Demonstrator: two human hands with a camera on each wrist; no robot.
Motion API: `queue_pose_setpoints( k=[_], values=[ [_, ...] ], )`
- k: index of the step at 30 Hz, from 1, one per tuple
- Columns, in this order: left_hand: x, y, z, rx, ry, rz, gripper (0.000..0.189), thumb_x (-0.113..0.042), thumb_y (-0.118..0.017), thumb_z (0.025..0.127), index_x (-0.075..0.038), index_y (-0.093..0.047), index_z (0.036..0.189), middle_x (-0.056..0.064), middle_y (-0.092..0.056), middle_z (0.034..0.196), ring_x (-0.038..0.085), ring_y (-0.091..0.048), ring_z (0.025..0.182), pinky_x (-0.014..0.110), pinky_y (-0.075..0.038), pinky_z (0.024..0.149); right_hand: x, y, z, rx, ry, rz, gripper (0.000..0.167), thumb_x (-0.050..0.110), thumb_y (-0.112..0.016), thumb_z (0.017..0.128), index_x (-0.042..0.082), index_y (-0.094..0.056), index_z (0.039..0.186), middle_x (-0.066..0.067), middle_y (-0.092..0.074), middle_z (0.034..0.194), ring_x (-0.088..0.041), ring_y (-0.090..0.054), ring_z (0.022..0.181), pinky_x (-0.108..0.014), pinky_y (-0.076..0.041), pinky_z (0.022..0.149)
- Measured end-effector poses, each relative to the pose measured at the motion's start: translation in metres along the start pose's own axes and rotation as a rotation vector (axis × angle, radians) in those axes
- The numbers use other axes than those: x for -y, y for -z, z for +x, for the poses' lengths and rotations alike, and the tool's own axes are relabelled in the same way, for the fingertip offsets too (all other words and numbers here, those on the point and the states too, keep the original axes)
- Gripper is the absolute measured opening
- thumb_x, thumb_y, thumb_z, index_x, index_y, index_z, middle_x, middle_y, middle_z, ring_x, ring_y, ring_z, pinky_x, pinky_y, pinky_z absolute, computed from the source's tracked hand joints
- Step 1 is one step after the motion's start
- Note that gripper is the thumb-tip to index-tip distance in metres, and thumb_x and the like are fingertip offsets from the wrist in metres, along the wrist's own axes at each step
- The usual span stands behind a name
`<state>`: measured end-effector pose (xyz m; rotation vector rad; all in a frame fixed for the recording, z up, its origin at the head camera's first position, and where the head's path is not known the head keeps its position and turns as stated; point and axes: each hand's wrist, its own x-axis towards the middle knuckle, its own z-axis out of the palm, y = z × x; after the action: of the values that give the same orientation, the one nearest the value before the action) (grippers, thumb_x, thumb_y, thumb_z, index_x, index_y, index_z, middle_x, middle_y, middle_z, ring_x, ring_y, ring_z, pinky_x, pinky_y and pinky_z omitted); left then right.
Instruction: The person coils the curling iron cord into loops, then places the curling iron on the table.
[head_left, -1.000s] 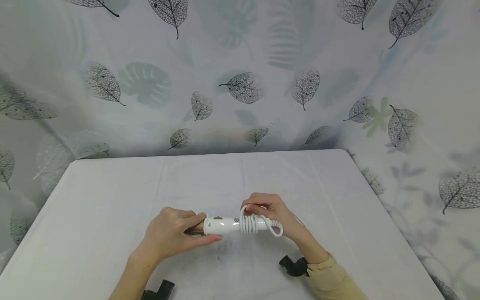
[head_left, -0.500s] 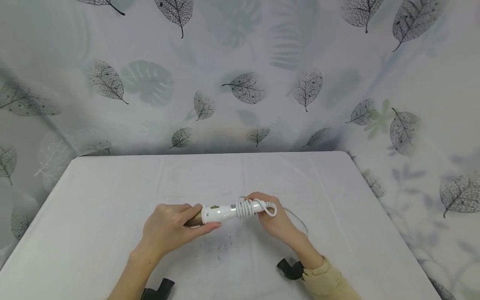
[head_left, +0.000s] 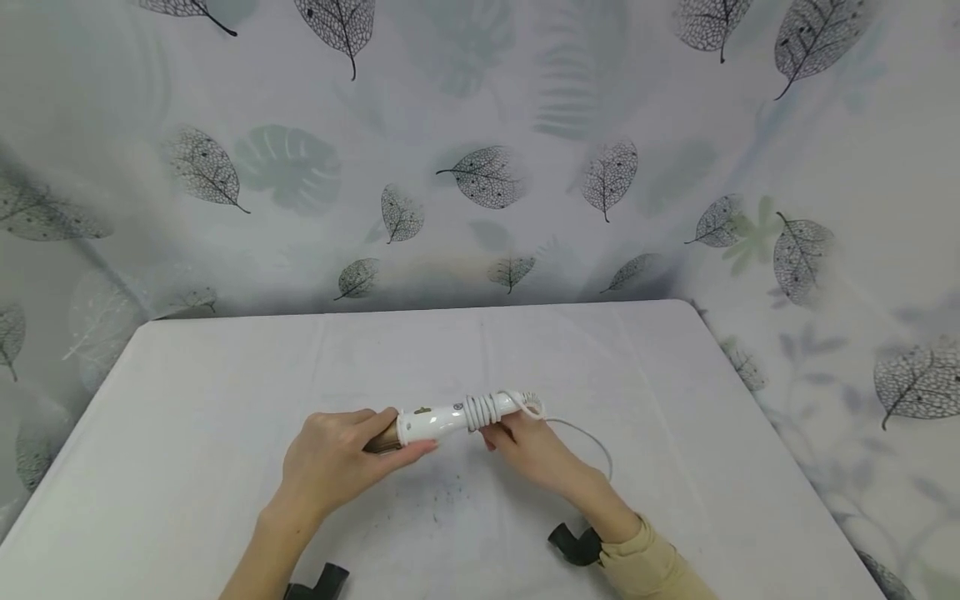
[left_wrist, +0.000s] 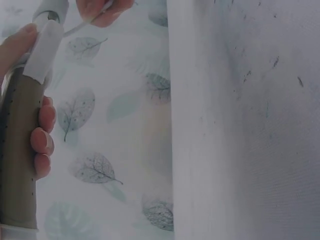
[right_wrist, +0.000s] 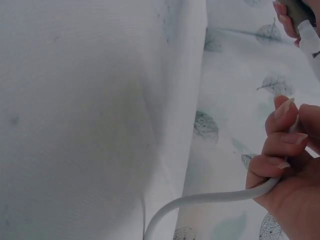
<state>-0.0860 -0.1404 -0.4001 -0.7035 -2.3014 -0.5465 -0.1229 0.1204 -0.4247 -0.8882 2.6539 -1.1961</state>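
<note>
In the head view, a curling iron (head_left: 429,423) with a white handle and brown barrel is held above the table. My left hand (head_left: 327,460) grips it by the barrel (left_wrist: 19,145), with fingers wrapped around it in the left wrist view. Several loops of white cord (head_left: 482,412) circle the handle. My right hand (head_left: 534,451) is just under the handle's cord end. In the right wrist view its curled fingers hold a stretch of the cord (right_wrist: 215,197), which trails out of the palm.
The white-covered table (head_left: 225,375) has small dark specks near its middle. Behind it hangs a leaf-patterned curtain (head_left: 420,108). A black wrist mount (head_left: 576,546) sits at the right sleeve, another black piece (head_left: 321,582) by the left forearm.
My right hand has gone from above the handle, round its cord end, to beneath it, carrying the cord. The handle end has risen slightly. My left hand keeps its grip.
</note>
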Motion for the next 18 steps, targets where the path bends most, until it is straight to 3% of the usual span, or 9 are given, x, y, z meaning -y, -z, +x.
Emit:
queue_pose_setpoints(
  k=[4,7,14,18],
  values=[
    [0.0,0.0,0.0,0.013,0.051,-0.012,0.058,-0.065,-0.064,0.087,-0.022,-0.036,0.061,-0.014,-0.02,0.055,-0.004,-0.015,0.052,0.013,-0.009,0.05,0.006,0.002,0.001,0.042,0.024,0.031,0.018,0.012,-0.051,0.104,0.008,-0.067,0.096,0.009,-0.047,0.069,-0.002,-0.042,0.062,-0.022,-0.041,0.059],
    [0.0,0.002,0.0,0.031,0.095,-0.007,0.058,-0.062,-0.072,0.082,-0.023,-0.036,0.06,-0.015,-0.021,0.056,-0.004,-0.016,0.052,0.013,-0.01,0.05,0.009,0.003,0.001,0.055,0.042,0.053,0.021,0.015,-0.051,0.105,0.01,-0.067,0.093,0.01,-0.043,0.066,0.0,-0.039,0.058,-0.021,-0.038,0.055],
    [0.001,0.005,0.001,0.039,0.169,-0.009,0.053,-0.058,-0.08,0.076,-0.024,-0.042,0.059,-0.016,-0.022,0.055,-0.003,-0.019,0.051,0.014,-0.011,0.049,0.012,0.006,-0.002,0.034,0.07,0.077,0.024,0.02,-0.049,0.107,0.014,-0.064,0.09,0.011,-0.04,0.065,0.001,-0.035,0.056,-0.019,-0.033,0.052],
    [0.003,0.005,0.0,0.038,0.188,0.012,0.054,-0.057,-0.08,0.076,-0.025,-0.041,0.058,-0.017,-0.019,0.056,-0.004,-0.018,0.051,0.014,-0.011,0.048,0.014,0.004,-0.001,0.018,0.059,0.067,0.02,0.016,-0.051,0.105,0.012,-0.068,0.095,0.011,-0.042,0.065,0.0,-0.037,0.057,-0.02,-0.036,0.054]
  ],
)
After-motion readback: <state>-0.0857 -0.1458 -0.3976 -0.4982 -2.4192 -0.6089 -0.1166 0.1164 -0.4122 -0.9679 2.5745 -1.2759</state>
